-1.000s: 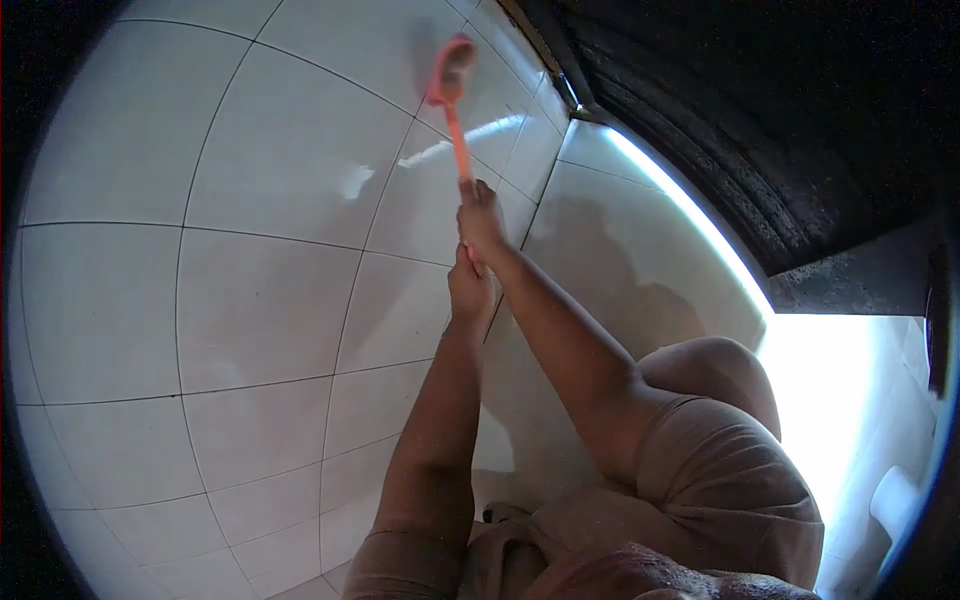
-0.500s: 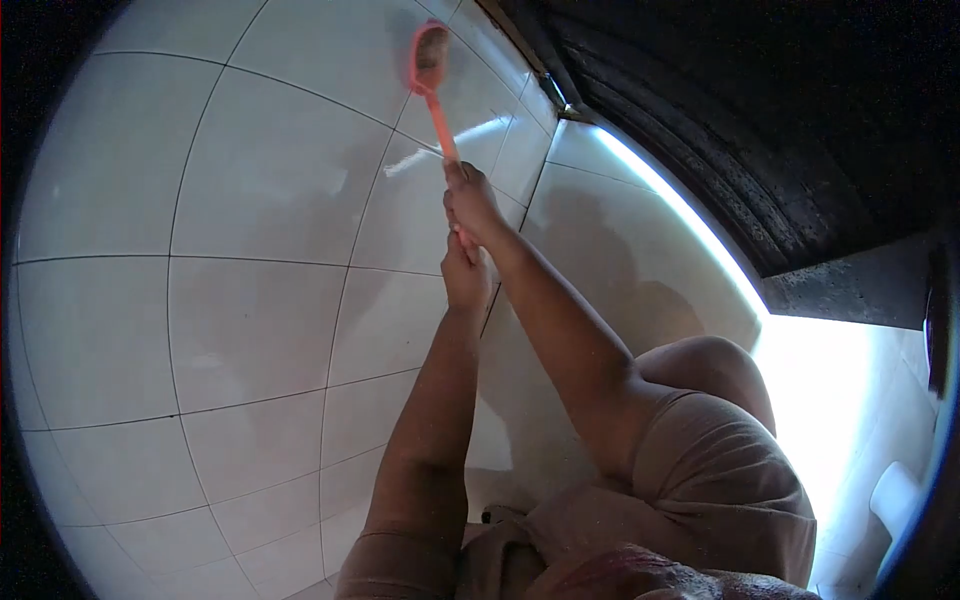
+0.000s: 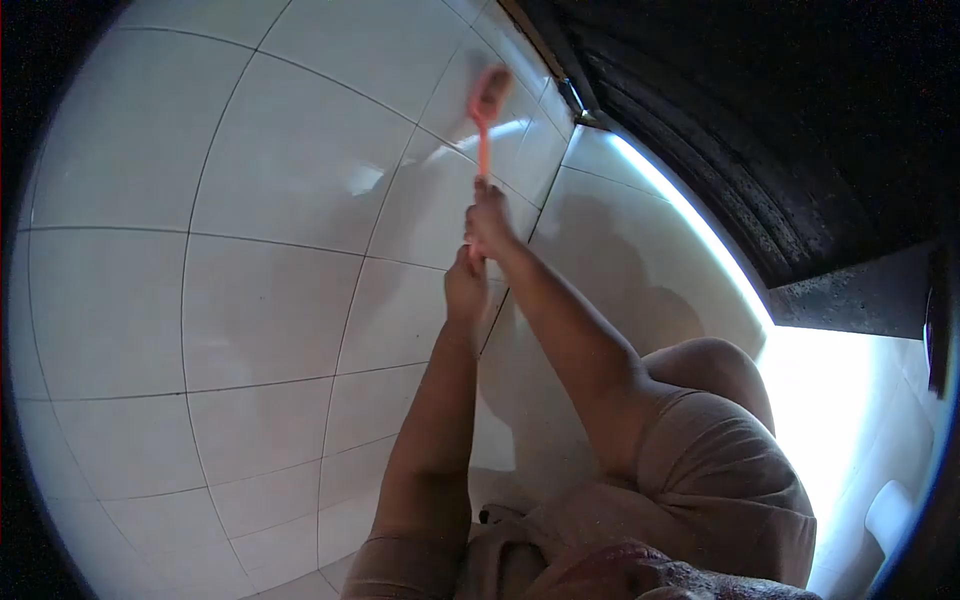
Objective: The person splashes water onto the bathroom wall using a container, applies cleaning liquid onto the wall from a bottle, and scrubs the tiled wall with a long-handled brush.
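A long-handled pink brush (image 3: 484, 148) lies with its head against the white tiled wall (image 3: 290, 190), near the upper corner. The brush head is slightly blurred. My right hand (image 3: 489, 222) is wrapped round the middle of the handle. Just below it, my left hand (image 3: 466, 288) is closed round the lower end of the handle. The two hands are close together, and the handle's end is mostly hidden in them.
At the upper right is a dark panel (image 3: 740, 150) with a ridged, curved edge. Bright light comes in below it. A white rounded object (image 3: 888, 516) is at the lower right. My bent knee (image 3: 715, 365) is beside my right arm.
Since half a second ago the brush head has moved right and down along the wall, and both hands have shifted with it. Both still hold the handle.
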A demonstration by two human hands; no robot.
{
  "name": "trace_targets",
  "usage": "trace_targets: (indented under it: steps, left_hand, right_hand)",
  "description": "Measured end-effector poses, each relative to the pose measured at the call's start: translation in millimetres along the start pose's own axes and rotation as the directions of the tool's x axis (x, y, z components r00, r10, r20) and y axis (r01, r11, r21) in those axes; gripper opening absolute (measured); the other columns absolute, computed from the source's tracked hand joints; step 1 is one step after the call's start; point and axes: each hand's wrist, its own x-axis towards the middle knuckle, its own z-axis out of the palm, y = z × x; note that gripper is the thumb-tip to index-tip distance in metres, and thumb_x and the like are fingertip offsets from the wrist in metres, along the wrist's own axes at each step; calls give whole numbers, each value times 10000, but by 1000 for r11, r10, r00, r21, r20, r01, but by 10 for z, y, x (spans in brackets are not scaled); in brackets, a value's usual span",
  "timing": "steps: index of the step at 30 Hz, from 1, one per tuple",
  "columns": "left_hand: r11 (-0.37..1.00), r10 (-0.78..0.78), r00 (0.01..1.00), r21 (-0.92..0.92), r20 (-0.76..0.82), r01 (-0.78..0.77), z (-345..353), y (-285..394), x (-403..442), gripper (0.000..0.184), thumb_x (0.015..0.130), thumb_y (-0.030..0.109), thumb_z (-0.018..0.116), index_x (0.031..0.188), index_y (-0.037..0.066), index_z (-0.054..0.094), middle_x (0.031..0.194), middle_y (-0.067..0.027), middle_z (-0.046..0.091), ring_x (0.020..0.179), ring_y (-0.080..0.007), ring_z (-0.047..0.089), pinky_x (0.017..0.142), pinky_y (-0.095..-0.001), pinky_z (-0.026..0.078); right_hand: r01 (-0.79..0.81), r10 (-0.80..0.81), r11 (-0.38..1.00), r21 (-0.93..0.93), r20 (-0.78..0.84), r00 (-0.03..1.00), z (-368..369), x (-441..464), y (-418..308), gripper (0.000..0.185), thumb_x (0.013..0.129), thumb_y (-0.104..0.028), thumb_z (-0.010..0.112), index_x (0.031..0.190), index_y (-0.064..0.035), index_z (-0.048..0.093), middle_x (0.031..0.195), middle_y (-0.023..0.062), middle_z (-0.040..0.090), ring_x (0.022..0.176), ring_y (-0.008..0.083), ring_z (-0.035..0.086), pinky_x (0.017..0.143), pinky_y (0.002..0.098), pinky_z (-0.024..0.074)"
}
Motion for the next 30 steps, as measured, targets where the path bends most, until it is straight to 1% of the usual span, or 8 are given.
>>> trace_targets:
  steps: [2, 5, 9, 10, 13, 21, 23, 30]
  left_hand:
    - [919, 38, 964, -369, -263, -137, -67, -283, -79, 297, 877, 294, 363, 904, 17, 466, 811, -231, 558, 756, -395, 537, 620, -390, 421]
    - [866, 39, 904, -437, -425, -244, -277, -96, -318, 251, 878, 255, 376, 930, 28, 470, 779, -232, 555, 738, -397, 539, 596, -365, 426]
    - [987, -27, 968, -161, -249, -14, -336, -115, -550, 284, 875, 284, 364, 927, 25, 466, 782, -234, 557, 755, -402, 537, 626, -395, 432]
    - [998, -63, 988, -37, -142, 58, -270, -148, -596, 297, 868, 298, 363, 916, 24, 467, 784, -235, 558, 765, -408, 531, 640, -419, 429]
    - [983, -122, 992, 134, -18, 123, -91, -166, -711, 324, 861, 324, 349, 890, 25, 470, 785, -237, 557, 773, -418, 520, 657, -465, 413]
    - [994, -95, 964, -68, -248, 81, -698, 33, -1193, 298, 868, 310, 398, 915, 25, 469, 766, -199, 563, 660, -349, 545, 567, -375, 411]
    - [826, -148, 927, -559, -344, -76, -688, -161, -1312, 266, 877, 282, 394, 906, 26, 463, 759, -177, 560, 641, -305, 538, 555, -336, 400]
    - [986, -165, 976, 0, -142, 167, -533, -365, -1827, 399, 858, 388, 326, 941, 36, 493, 872, -227, 553, 817, -411, 517, 679, -476, 396]
  right_hand:
    - [97, -88, 987, -131, 78, 993, 343, -412, -105, 391, 853, -445, 355, 768, -66, 405, 453, 8, 347, 351, 108, 358, 303, 264, 296]
    - [313, -232, 907, -282, 287, 929, 539, -620, 14, 398, 854, -436, 360, 783, -48, 415, 475, 27, 383, 354, 113, 384, 307, 269, 309]
    - [463, -511, 802, -377, -31, 859, 295, -393, 526, 375, 862, -369, 386, 796, -9, 466, 505, 99, 425, 443, 197, 447, 438, 362, 372]
    - [55, -85, 969, -240, -115, 990, 155, -449, 499, 377, 861, -386, 387, 806, -21, 463, 502, 98, 422, 429, 187, 436, 407, 354, 369]
    - [-170, 157, 983, -68, -162, 974, -107, -533, 518, 388, 851, -431, 386, 845, -47, 445, 482, 71, 387, 378, 158, 391, 322, 308, 330]
    - [-125, 133, 991, -49, 235, 963, 598, -1529, 7, 370, 848, -422, 385, 830, -54, 417, 471, 26, 346, 330, 121, 337, 289, 252, 273]
    - [129, -1, 949, -288, 407, 913, 808, -1829, 21, 365, 846, -420, 395, 827, -58, 437, 485, 26, 378, 339, 115, 346, 292, 265, 280]
    - [-165, 178, 976, -143, 82, 981, 158, -1515, 1043, 393, 836, -489, 359, 801, -101, 409, 451, 15, 314, 313, 141, 291, 279, 277, 246]
